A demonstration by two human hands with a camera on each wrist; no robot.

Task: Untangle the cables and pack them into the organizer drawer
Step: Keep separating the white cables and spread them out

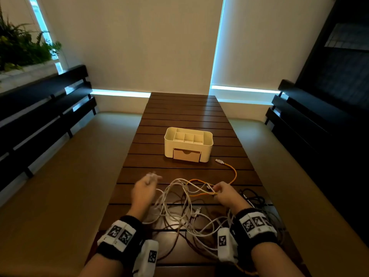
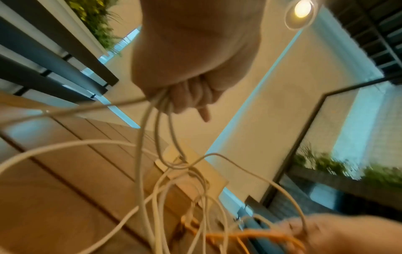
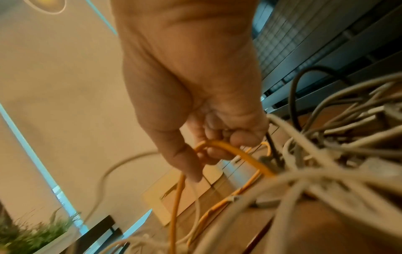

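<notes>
the white cables [image 1: 179, 212] lie knotted on the near table [image 1: 179, 108], so untangling has barely begun. left hand [image 1: 144, 191] clutches white strands; right hand [image 1: 224, 191] pinches the orange cable [image 1: 234, 172]. beyond, the organizer [image 1: 188, 143] drawer [image 1: 186, 154] looks closed, nothing packed.

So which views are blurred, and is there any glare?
Head view: left hand smeared by motion, the organizer sharp. Left wrist view: white cables soft, ceiling lamp flares. Right wrist view: near cables blurred, the orange cable clearer.
</notes>
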